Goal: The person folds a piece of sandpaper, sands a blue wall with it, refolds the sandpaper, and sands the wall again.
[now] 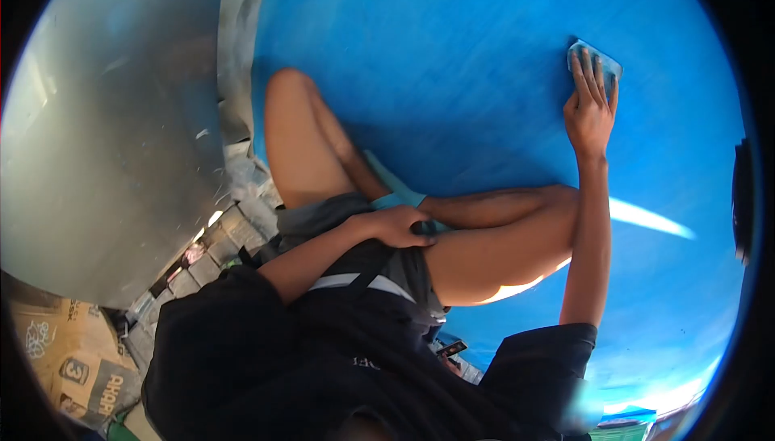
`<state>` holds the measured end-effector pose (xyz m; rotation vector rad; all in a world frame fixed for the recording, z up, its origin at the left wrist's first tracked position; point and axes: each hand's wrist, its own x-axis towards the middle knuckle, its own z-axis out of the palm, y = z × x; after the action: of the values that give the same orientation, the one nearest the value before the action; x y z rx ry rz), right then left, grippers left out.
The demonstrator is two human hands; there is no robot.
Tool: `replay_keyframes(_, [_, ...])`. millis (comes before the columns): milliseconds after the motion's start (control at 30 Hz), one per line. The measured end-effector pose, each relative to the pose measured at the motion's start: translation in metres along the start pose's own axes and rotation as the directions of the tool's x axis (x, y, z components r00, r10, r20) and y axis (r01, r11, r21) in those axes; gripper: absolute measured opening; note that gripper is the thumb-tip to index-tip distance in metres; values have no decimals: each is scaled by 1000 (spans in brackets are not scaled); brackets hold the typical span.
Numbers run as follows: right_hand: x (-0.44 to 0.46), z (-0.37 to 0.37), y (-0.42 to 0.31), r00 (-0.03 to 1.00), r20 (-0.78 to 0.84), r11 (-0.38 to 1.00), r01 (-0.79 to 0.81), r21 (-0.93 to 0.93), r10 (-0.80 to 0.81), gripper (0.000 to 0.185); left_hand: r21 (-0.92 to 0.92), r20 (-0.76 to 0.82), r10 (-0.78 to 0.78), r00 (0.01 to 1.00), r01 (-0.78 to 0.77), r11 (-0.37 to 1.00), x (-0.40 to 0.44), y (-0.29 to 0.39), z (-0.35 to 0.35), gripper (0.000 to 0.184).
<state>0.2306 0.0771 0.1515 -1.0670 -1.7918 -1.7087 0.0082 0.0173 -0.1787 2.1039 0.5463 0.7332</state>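
Right hand [591, 106] is pressing, fingers spread, over a flat pad [607, 62], presumably evening contact with the blue surface [452, 54]; left hand [397, 227] is resting half-curled against grey shorts [416, 273], grip indeterminable.

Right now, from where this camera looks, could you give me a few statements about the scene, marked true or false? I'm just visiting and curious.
1. The right hand rests on a small pad on the blue surface. True.
2. Both hands are on the pad. False: the left hand is at the person's lap.
3. Printed cardboard shows at the lower left of the picture. True.
4. The person wears a bright yellow top. False: the shirt is dark.
5. A large grey, shiny surface fills much of the left side. True.
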Motion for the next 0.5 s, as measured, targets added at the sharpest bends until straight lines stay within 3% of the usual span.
replay_keyframes(67, [4, -5, 1, 993, 55, 994, 107, 18, -108, 60, -12, 25, -32, 999, 32, 999, -4, 3, 2, 58])
replay_keyframes(200, [13, 3, 9, 991, -91, 993, -106, -46, 101, 61, -69, 64, -34, 997, 38, 997, -1, 8, -6, 57])
replay_keyframes(333, [2, -3, 0, 991, 72, 993, 111, 37, -113, 62, -2, 27, 40, 999, -40, 999, 0, 6, -4, 56])
replay_keyframes(467, [6, 3, 3, 997, -47, 998, -57, -13, 56, 64, -62, 77, -25, 997, 30, 998, -2, 7, -7, 55])
replay_keyframes(500, [6, 0, 1, 1000, 2, 999, 26, 36, -26, 63, -45, 25, 11, 1000, -10, 999, -2, 4, -4, 55])
